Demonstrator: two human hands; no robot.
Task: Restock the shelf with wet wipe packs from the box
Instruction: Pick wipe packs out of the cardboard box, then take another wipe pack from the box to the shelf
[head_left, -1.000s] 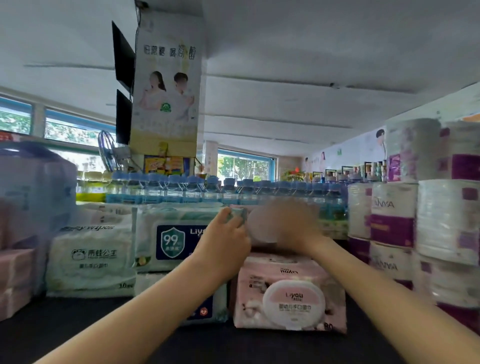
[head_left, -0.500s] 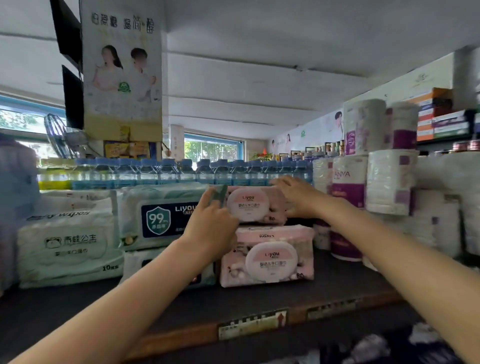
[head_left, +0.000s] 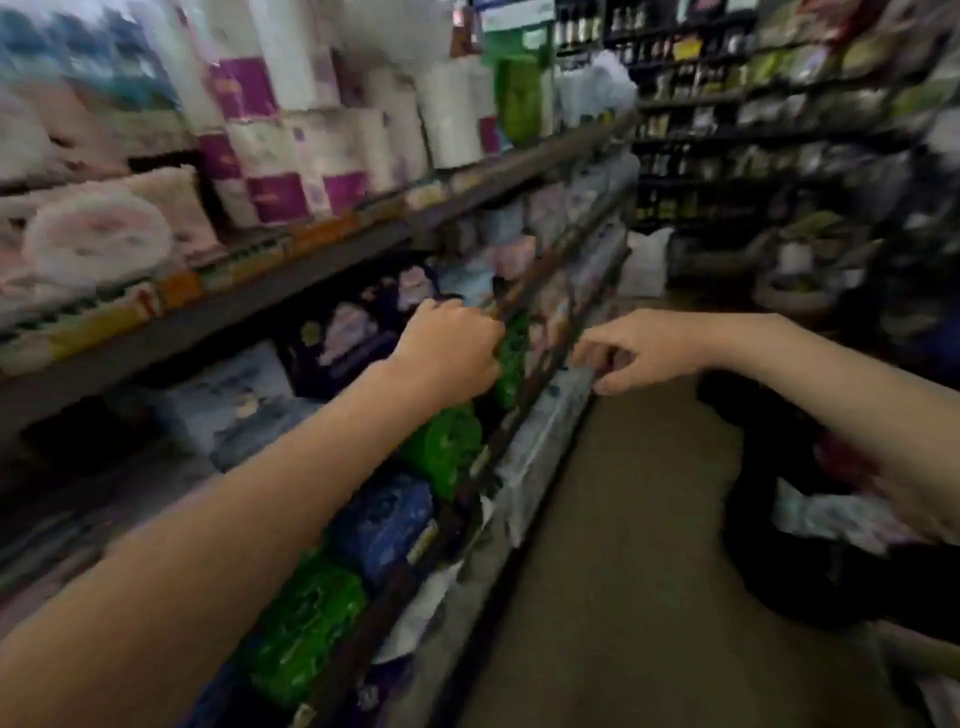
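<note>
The picture is blurred by motion. The pink wet wipe packs (head_left: 93, 244) lie stacked on the upper shelf (head_left: 322, 260) at the far left. My left hand (head_left: 449, 353) hangs in front of the lower shelves, its fingers loosely curled with nothing in them. My right hand (head_left: 641, 348) is over the aisle beside the shelf edge, fingers loosely bent and holding nothing. At the lower right stands a dark container (head_left: 810, 582) with pale packs (head_left: 831, 514) inside, too blurred to read.
Toilet paper rolls (head_left: 311, 150) stand on the upper shelf right of the wipes. Green packs (head_left: 447, 447) and blue packs (head_left: 384, 519) fill the lower shelf. The brown aisle floor (head_left: 623, 545) runs ahead, with more stocked shelves (head_left: 779, 130) at the far right.
Both hands have let go of the pink pack on the upper shelf and dropped lower. The view has swung right and down toward the aisle.
</note>
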